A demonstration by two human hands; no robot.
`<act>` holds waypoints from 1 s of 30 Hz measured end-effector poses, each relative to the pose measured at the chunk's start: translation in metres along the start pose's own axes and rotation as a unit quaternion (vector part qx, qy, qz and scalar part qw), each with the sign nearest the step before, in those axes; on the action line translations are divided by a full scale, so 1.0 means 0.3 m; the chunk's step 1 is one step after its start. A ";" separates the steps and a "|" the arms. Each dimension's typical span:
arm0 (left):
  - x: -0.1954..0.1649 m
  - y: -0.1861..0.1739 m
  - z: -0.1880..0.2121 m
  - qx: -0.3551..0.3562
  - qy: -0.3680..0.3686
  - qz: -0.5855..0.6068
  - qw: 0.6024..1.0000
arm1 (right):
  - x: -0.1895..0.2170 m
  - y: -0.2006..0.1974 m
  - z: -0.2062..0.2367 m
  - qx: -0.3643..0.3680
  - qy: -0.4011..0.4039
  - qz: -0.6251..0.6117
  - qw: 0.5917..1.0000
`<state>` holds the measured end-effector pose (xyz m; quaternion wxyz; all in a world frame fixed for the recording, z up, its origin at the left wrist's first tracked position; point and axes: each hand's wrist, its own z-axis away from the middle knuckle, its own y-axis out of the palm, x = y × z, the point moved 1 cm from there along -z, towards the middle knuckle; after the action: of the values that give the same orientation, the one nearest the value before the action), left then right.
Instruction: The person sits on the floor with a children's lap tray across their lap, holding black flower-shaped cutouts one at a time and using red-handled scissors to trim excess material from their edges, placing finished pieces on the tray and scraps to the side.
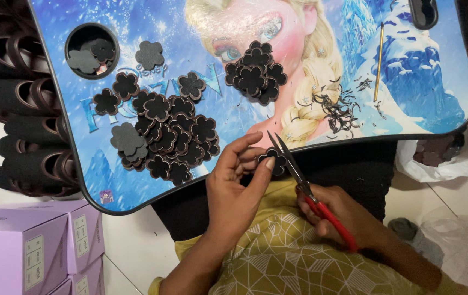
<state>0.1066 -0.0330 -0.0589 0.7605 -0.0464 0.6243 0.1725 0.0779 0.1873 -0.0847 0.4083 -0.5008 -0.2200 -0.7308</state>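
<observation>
left hand [234, 183] pinching black flower cutout [275, 160], mostly hidden by fingers, right hand [335, 216] gripping red-handled scissors [305, 183], blades open at cutout, cutout pile [171, 136] beyond on worktop [321, 87]

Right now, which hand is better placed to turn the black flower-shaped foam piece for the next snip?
Left. The left hand pinches the black flower-shaped foam piece, while the right hand is occupied by the red-handled scissors.

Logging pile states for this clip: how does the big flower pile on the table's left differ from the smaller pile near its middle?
The big flower pile sprawls loosely; the smaller pile is a compact heap. The big flower pile mixes brown-edged pieces with plain grey ones; the smaller pile looks uniformly dark. Both are flat flower-shaped cutouts lying on the printed table.
</observation>
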 end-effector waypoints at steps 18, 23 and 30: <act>0.017 0.050 0.019 0.032 -0.008 0.042 0.999 | 0.024 0.010 -0.024 -0.020 -0.023 0.031 0.999; 0.024 0.055 0.020 0.037 -0.025 0.058 0.997 | 0.023 0.007 -0.019 -0.013 -0.026 0.013 1.000; 0.031 0.050 0.011 0.036 -0.020 0.072 0.997 | 0.018 0.007 -0.021 -0.017 -0.011 0.002 1.000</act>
<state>0.1064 -0.0161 -0.0649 0.7596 0.0298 0.6164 0.2052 0.0752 0.1795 -0.0825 0.3987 -0.5166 -0.2108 -0.7278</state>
